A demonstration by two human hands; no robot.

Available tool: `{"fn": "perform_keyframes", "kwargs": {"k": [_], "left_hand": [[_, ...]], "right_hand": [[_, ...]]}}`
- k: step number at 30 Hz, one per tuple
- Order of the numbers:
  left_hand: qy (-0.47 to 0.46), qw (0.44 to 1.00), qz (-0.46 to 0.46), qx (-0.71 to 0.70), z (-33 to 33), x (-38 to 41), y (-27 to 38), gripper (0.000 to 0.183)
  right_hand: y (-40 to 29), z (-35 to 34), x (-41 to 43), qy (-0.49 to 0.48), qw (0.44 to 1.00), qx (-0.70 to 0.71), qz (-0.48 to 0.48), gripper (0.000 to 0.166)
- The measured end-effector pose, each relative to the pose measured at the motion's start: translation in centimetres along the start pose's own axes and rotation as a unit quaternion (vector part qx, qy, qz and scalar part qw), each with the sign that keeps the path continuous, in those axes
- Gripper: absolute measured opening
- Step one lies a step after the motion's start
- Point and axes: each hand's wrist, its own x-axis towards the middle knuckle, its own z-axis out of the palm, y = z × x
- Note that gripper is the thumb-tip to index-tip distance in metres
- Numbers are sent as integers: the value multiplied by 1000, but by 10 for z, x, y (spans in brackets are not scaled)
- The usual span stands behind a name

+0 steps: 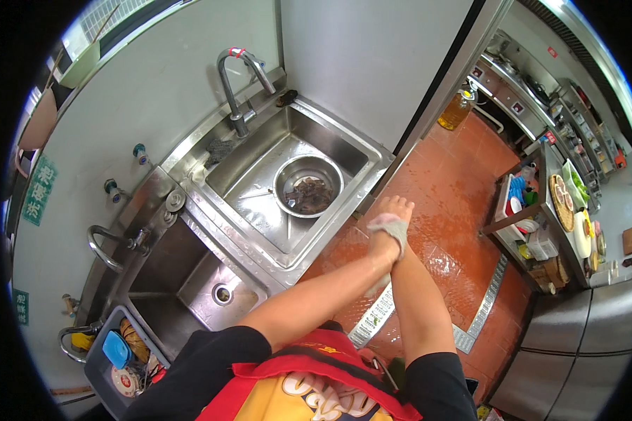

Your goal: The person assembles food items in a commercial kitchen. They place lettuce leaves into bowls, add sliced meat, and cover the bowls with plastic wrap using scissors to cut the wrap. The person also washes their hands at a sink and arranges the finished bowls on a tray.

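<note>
My two hands meet in front of me, above the floor and past the sink's right corner. A pale, damp-looking cloth [395, 230] wraps across them at the wrist, and a loose end hangs below. My left hand [383, 244] and my right hand [402, 257] overlap so closely that the cloth hides most of both. Bare fingers point forward beyond the cloth, close together; I cannot tell which hand they belong to. Left of my hands, a round metal bowl [334, 169] with dark brown pieces in water stands in the steel sink [247, 189].
A curved faucet [235, 94] rises behind the sink. A deeper basin [158, 287] adjoins it nearer me, with a grey tub [97, 376] of utensils beside it. The red tile floor [437, 210] looks wet and has a drain grate [487, 300]. Shelving [561, 237] stands right.
</note>
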Motion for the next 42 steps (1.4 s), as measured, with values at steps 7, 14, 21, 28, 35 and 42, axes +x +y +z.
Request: {"fn": "perform_keyframes", "kwargs": {"k": [7, 14, 21, 28, 35, 42], "left_hand": [[-53, 952, 142, -265, -34, 68, -5, 19], [-386, 814, 214, -378, -54, 18, 98, 34], [245, 924, 256, -140, -68, 131, 82, 14], [325, 750, 330, 472, -60, 107, 38, 13], [19, 954, 300, 12, -73, 47, -39, 18], [-122, 810, 147, -555, -142, 18, -71, 23]], "right_hand": [[-11, 21, 11, -171, 403, 843, 314, 45], [-39, -123, -28, -173, 100, 977, 73, 54], [-85, -159, -81, -240, 273, 919, 153, 56], [-88, -64, -61, -26, 491, 861, 131, 17], [-44, -43, 5, -238, 391, 880, 127, 15], [-129, 17, -48, -330, 236, 914, -16, 29]]}}
